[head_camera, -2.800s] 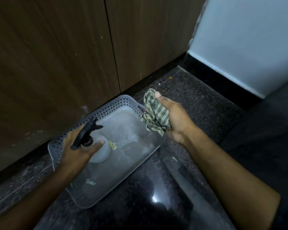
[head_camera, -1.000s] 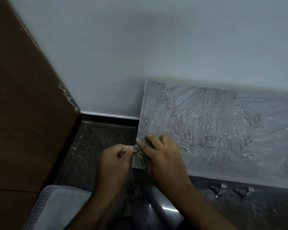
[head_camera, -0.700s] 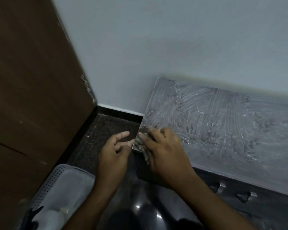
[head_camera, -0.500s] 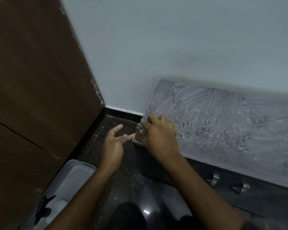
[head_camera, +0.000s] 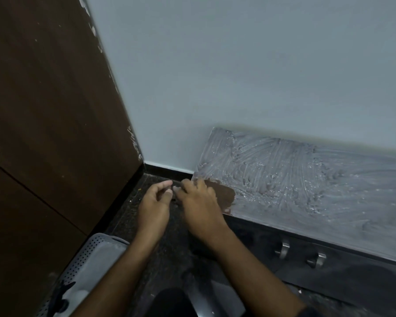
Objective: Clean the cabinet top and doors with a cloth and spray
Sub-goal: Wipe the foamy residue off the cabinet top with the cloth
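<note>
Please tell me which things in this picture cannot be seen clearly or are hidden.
- The cloth: head view, hidden under the right hand at the cabinet top corner; not visible.
- The spray bottle: only its dark trigger shows, cut by the bottom edge, inside the basket.
- The cabinet doors: dark, seams unclear; two handles visible.
- The left hand: fingers curled, contents cannot be told.

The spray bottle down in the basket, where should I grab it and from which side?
Only the spray bottle's black trigger head shows, at the near left end of the grey perforated basket; its body is mostly out of frame. Probably best to reach down from above with the left hand, which looks empty, and close around the neck just under the trigger: the basket walls block a sideways approach.
</note>
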Demonstrator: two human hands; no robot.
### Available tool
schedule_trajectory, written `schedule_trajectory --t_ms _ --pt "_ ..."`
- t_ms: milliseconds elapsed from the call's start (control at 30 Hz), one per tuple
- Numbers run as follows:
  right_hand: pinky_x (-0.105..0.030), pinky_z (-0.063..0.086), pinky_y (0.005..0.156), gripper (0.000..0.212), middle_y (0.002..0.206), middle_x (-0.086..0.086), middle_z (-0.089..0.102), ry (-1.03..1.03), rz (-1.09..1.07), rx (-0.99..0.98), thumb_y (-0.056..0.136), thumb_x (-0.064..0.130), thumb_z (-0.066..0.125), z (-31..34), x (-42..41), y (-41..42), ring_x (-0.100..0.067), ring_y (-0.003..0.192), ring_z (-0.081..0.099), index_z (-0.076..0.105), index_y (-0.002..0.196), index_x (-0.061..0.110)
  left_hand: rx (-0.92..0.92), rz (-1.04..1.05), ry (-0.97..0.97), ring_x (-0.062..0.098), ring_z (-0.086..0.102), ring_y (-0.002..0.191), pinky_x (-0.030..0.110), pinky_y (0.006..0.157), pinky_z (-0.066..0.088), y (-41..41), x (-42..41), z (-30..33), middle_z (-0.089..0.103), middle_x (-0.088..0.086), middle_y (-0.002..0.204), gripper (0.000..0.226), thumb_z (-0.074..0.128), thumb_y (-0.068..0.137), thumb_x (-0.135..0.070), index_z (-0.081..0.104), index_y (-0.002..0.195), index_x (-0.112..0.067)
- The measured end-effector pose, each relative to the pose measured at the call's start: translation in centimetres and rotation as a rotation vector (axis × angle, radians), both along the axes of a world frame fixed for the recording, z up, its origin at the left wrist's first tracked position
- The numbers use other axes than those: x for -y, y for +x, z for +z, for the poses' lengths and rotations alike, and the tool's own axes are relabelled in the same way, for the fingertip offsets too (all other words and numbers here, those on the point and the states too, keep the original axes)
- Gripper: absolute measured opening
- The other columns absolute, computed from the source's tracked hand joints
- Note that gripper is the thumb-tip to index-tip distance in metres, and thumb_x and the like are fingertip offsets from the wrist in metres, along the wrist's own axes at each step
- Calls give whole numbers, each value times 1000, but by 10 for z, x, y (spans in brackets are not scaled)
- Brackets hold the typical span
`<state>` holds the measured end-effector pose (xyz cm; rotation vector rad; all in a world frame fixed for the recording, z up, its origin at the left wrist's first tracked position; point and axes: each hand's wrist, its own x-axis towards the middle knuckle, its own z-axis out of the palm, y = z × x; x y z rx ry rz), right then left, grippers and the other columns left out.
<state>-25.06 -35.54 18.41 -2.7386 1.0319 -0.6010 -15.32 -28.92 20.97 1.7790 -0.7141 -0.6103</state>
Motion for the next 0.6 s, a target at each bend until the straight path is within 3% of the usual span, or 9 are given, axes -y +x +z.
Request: schedule_trajectory --t_ms 67,167,233,367,533,600 --pt "-41 49 81 39 124 2 57 0 10 -6 95 34 58 -5 4 -32 -26 105 51 59 132 25 51 -31 -9 4 61 103 25 97 47 1 0 -4 69 -3 117 26 55 100 -7 69 120 -15" --pt "-40 54 75 31 114 6 61 -2 -152 52 91 36 64 -13 21 -99 -21 91 50 68 121 29 206 -118 -4 0 61 101 7 85 44 -2 5 -15 69 -6 114 27 58 96 -3 71 113 -19" --pt "-41 52 75 29 115 5 59 3 -247 22 93 37 61 -12 33 -126 -22 92 48 69 120 29 376 -173 -32 10 61 104 14 88 45 -9 13 -23 67 -9 110 28 59 94 -3 71 109 -23" --pt "-41 47 78 29 119 0 57 -11 -388 -42 92 26 66 -8 35 -110 -26 98 48 68 121 25 653 -362 -56 12 54 105 34 96 47 -29 29 -25 64 -10 109 21 60 94 -14 68 110 -24" --pt "-40 52 73 36 120 0 60 -61 -293 -25 87 31 68 -21 15 -137 -28 95 55 67 123 28 749 -480 -104 14 56 107 39 98 47 -40 44 -25 65 -10 109 20 54 93 -22 65 109 -24" --pt "-40 49 76 35 120 -1 59 -32 -367 -34 89 29 66 -13 35 -153 -28 94 51 67 125 29 786 -517 -100 14 57 106 39 98 48 -43 49 -27 65 -10 108 19 54 94 -23 65 109 -24"
